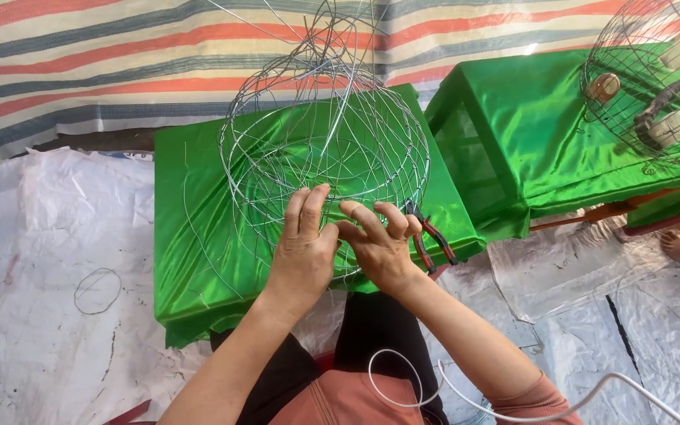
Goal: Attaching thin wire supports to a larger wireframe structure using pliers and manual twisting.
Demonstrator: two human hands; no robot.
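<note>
At the frame's centre, the left hand (pixel 302 250) and right hand (pixel 378 244) pinched thin strands of a round wire frame (pixel 326 149) on a glossy green cloth (pixel 190 236); the exact strand was indistinguishable. Red-handled pliers (pixel 431 240) lay half hidden behind the right fingers.

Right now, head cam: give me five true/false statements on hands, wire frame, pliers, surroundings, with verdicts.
1. Both hands work at the near rim of the wire frame. True: left hand and right hand meet there.
2. The right hand holds the pliers. False: the pliers lie on the green cloth beside that hand.
3. The frame stands on a bare wooden table. False: it stands on the green cloth.
4. A loose wire ring lies on the white sheet to the left. True.
5. There is no other cage in view. False: a second cage stands top right.
</note>
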